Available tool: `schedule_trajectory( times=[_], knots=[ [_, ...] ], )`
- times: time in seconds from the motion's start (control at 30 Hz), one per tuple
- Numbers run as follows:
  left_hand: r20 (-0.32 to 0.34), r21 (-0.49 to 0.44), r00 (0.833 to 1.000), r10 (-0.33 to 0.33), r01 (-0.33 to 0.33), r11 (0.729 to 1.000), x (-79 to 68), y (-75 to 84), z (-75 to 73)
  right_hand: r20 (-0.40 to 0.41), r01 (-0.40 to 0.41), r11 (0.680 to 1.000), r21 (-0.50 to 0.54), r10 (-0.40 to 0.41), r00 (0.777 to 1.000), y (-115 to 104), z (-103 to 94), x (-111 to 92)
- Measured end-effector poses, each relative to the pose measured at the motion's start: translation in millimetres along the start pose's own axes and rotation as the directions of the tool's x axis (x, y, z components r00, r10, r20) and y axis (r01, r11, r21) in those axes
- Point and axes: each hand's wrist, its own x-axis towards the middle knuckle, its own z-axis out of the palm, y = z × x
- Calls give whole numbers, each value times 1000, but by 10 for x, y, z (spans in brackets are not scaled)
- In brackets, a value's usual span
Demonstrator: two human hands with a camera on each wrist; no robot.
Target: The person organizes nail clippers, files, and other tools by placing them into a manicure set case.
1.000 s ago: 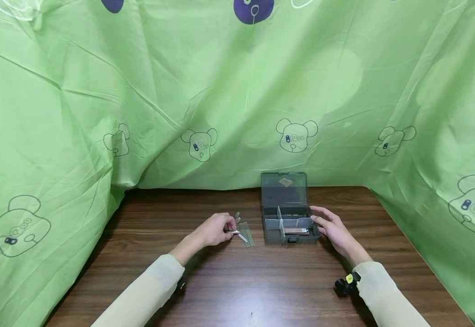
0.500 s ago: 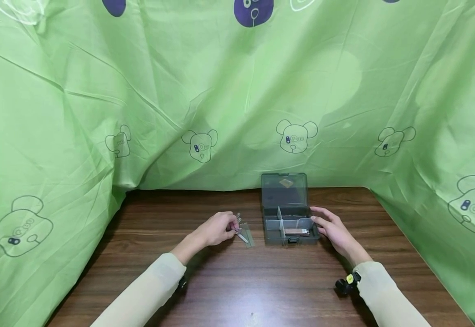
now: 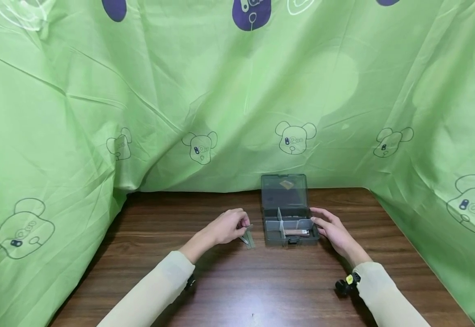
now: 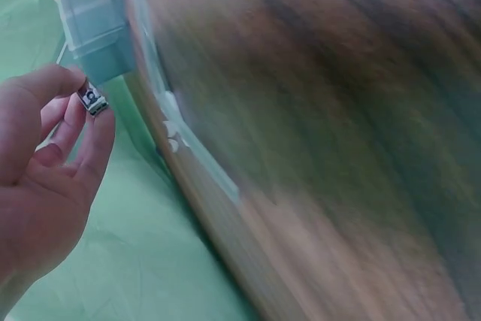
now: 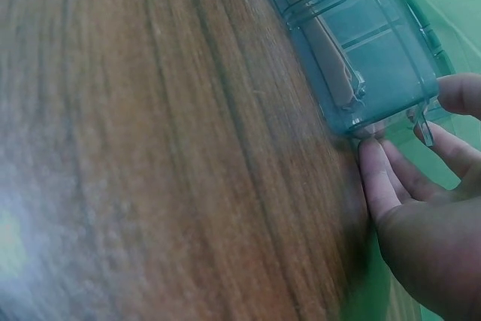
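1. Left hand (image 3: 228, 228) has shifted towards the box (image 3: 272, 239) — fingertips pinching a small metal tool (image 4: 93, 101), left of the box, probably for control.
2. Right hand (image 3: 337, 232) rests loose fingers against the box's right side — likely steadying it.

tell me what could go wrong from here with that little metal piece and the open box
The small metal piece is held by the fingertips of the left hand, so it might slip and drop.

That hand is close to the clear strip on the table, and could knock it aside.

The right hand touches the box at its right side; a bump could perhaps shift the box or swing down its raised lid.
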Motion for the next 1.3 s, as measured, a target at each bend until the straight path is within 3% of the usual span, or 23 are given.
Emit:
schedule_trajectory(
  times=[0.37,0.77,1.3],
  knots=[
    [-6,-62,1000,-2,2,998,219,193,35,-2,-4,1000,-14,4,1000,-28,6,-24],
    [-42,-73,999,32,-35,997,580,532,128,3,1,1000,-15,-1,1000,-30,24,-27],
    [-55,-81,997,60,-64,995,917,885,434,-8,17,1000,8,-17,1000,6,16,-26]
  ],
)
